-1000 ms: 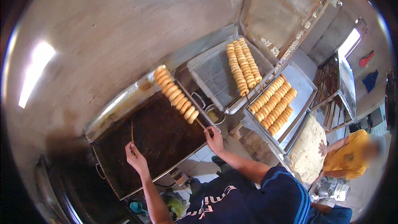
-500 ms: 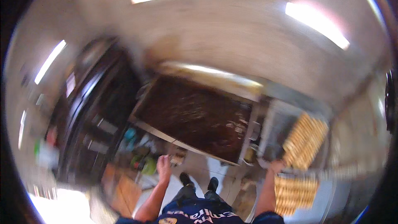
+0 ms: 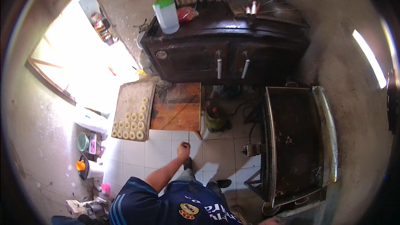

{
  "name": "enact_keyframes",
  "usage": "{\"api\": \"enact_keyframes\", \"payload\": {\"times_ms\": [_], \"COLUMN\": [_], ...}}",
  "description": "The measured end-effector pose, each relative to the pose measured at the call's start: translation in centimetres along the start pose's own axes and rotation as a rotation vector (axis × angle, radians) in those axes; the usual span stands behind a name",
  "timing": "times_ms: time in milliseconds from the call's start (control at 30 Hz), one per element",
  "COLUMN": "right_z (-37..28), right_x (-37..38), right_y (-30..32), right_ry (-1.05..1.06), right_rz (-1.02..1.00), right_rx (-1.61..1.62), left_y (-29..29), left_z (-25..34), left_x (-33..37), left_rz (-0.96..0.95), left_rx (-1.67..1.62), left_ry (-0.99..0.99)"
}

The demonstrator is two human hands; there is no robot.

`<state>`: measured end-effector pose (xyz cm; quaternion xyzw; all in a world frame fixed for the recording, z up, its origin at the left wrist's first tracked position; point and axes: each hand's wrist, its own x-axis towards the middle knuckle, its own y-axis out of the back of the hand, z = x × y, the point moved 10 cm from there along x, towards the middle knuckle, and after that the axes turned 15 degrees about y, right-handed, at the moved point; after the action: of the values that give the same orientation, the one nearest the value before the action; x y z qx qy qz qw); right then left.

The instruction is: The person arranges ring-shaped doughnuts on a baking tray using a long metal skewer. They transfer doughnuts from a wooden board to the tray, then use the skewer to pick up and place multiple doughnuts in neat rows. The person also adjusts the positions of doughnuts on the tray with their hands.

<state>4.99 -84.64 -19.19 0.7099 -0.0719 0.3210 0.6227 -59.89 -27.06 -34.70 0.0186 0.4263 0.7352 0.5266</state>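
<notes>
My left hand (image 3: 183, 151) hangs over the tiled floor in front of me, its fingers curled closed. A thin, stick-like dark thing seems to rise from it, too small to make out. Beyond it stands a low wooden table (image 3: 177, 114). On the table's left lies a board (image 3: 133, 96) with several rows of pale ring-shaped dough pieces (image 3: 132, 124). Of my right hand (image 3: 270, 221), only a sliver shows at the lower edge, beside the large fryer; its fingers are hidden.
A black oven (image 3: 191, 56) with two door handles stands ahead, a lidded plastic jug (image 3: 166, 16) on top. To the right is a wide fryer (image 3: 296, 141) holding dark liquid. A green gas cylinder (image 3: 215, 120) sits by the table. Buckets (image 3: 92, 168) line the left wall.
My view has swung left, bringing in the table and dough rings. The racks of golden pieces beside my right hand have left the picture. My left hand stays closed.
</notes>
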Motion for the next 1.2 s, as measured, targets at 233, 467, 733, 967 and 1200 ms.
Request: {"api": "enact_keyframes", "payload": {"times_ms": [233,467,733,967,1200], "right_z": [-26.7,-42.9,-69.0,-82.1,-82.0], "right_x": [-13.7,-29.0,-46.5,-65.3,-72.1], "right_y": [0.0,-2.1,-1.9,4.9,9.1], "right_ry": [0.438,0.653,1.083,1.021,0.972], "right_rz": [-0.471,-0.987,-1.282,-1.932,-2.116], "right_rx": [0.726,0.820,0.985,0.910,0.699], "left_y": [8.1,2.6,16.1,49.3,52.2], "left_z": [3.7,1.3,-5.1,-39.7,-52.8], "left_x": [16.3,30.2,20.1,27.4,40.2], "left_rz": [0.291,-0.048,-0.182,0.854,0.368], "left_rx": [0.125,0.143,-0.529,-0.130,-0.729], "left_ry": [-0.131,-0.320,0.023,0.454,0.744]}}
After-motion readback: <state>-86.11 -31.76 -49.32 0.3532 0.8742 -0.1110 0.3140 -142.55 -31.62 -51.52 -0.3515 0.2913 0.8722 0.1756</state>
